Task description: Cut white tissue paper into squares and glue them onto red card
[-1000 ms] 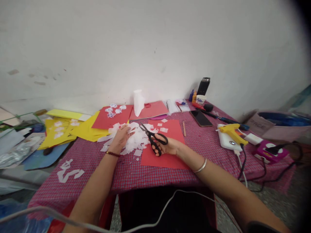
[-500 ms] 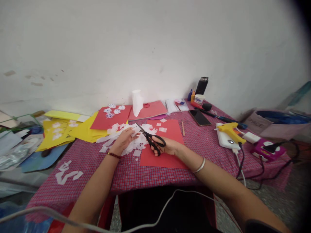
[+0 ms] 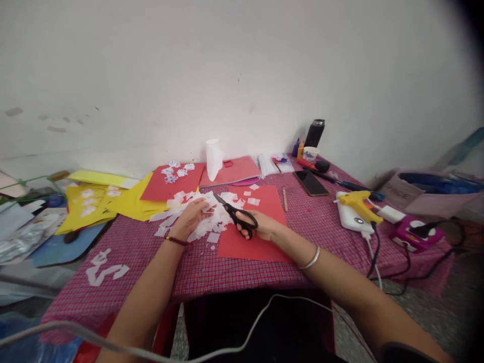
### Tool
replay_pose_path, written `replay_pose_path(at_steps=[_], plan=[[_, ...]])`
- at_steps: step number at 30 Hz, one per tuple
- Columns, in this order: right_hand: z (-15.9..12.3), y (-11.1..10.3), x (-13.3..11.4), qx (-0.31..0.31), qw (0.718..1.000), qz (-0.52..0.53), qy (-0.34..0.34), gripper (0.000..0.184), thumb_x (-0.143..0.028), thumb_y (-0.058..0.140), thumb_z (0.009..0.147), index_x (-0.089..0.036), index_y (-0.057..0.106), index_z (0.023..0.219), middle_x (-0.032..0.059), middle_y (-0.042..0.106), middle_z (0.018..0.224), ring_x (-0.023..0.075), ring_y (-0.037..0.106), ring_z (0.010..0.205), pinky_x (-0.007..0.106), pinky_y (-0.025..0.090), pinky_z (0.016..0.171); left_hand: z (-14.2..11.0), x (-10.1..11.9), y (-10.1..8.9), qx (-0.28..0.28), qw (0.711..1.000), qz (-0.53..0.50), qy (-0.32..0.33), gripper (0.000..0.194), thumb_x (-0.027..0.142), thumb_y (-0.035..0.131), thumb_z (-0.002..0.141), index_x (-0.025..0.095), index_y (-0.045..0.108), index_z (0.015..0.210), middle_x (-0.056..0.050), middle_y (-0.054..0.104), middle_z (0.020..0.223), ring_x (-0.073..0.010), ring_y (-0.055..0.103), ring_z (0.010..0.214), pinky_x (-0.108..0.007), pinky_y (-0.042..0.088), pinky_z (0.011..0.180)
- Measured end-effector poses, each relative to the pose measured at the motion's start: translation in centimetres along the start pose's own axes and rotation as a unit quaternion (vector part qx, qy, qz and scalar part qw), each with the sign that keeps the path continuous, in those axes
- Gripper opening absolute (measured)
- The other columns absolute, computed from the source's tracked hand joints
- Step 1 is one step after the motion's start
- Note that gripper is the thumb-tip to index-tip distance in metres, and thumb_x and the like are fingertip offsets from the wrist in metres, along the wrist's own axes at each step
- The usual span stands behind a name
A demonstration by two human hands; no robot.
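My right hand (image 3: 249,227) grips black-handled scissors (image 3: 231,210) by the finger loops. Their blades are closed and point up and left, towards my other hand. My left hand (image 3: 192,217) pinches a small piece of white paper (image 3: 208,200) by the blade tips; its outline blends with the scraps behind it. Beneath both hands lies a loose heap of white paper scraps (image 3: 200,229). Part of the heap touches a red sheet (image 3: 249,249), which lies under the scissors and my right hand.
A paper roll (image 3: 214,159) stands by the wall. Flower-like cutouts (image 3: 177,171) rest on red paper at the back left. To the right are a phone (image 3: 310,182), a pencil-like stick (image 3: 285,199), a yellow glue gun (image 3: 359,203) and a purple power block (image 3: 412,234) with cables.
The scissor blades have gone from spread to closed, and the fingers of my right hand have drawn together in the loops. My left hand stays in nearly the same place.
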State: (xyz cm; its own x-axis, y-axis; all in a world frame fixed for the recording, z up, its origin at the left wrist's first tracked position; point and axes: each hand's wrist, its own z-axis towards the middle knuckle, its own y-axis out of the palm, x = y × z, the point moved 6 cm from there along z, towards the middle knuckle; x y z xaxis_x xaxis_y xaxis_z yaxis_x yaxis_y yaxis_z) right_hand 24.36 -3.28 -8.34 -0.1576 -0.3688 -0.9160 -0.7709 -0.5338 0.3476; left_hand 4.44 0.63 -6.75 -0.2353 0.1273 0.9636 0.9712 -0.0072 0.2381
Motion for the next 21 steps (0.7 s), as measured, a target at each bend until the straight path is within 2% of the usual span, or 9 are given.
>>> replay_pose_path(at_steps=[5, 10, 15, 21], plan=[[0.1, 0.1, 0.5, -0.040, 0.997, 0.050, 0.053, 0.044, -0.059, 0.065, 0.084, -0.017, 0.054, 0.090, -0.0005, 0.064, 0.067, 0.0102, 0.058, 0.047, 0.021, 0.049, 0.045, 0.5, 0.3, -1.4, 0.054, 0.998, -0.006, 0.012, 0.023, 0.019, 0.076, 0.061, 0.017, 0.053, 0.066, 0.005, 0.055, 0.061, -0.0081, 0.053, 0.054, -0.020, 0.045, 0.055], [0.0, 0.3, 1.0, -0.077, 0.991, 0.051, 0.093, 0.048, -0.063, 0.063, 0.083, -0.017, 0.054, 0.089, 0.0007, 0.066, 0.069, 0.0119, 0.061, 0.050, 0.024, 0.051, 0.051, 0.7, 0.8, -2.1, 0.098, 0.994, -0.026, 0.034, 0.021, 0.021, 0.076, 0.064, 0.017, 0.056, 0.072, 0.005, 0.054, 0.059, -0.0067, 0.050, 0.051, -0.018, 0.043, 0.052], [-0.1, 0.6, 0.9, -0.081, 0.993, 0.006, 0.082, 0.049, -0.062, 0.067, 0.080, -0.017, 0.053, 0.089, 0.0011, 0.066, 0.070, 0.0115, 0.061, 0.049, 0.023, 0.050, 0.048, 0.2, 0.8, -0.9, 0.061, 0.998, -0.014, 0.014, 0.029, 0.017, 0.079, 0.059, 0.017, 0.058, 0.078, 0.005, 0.057, 0.061, -0.0058, 0.052, 0.051, -0.017, 0.044, 0.054], [-0.1, 0.9, 0.6, -0.075, 0.995, -0.025, 0.068, 0.049, -0.061, 0.071, 0.077, -0.018, 0.052, 0.090, -0.0004, 0.065, 0.068, 0.0100, 0.059, 0.046, 0.020, 0.048, 0.043, -0.4, 0.3, 0.3, 0.010, 0.999, 0.030, -0.024, 0.027, 0.020, 0.082, 0.059, 0.016, 0.056, 0.066, 0.002, 0.056, 0.058, -0.0072, 0.051, 0.048, -0.019, 0.043, 0.049]])
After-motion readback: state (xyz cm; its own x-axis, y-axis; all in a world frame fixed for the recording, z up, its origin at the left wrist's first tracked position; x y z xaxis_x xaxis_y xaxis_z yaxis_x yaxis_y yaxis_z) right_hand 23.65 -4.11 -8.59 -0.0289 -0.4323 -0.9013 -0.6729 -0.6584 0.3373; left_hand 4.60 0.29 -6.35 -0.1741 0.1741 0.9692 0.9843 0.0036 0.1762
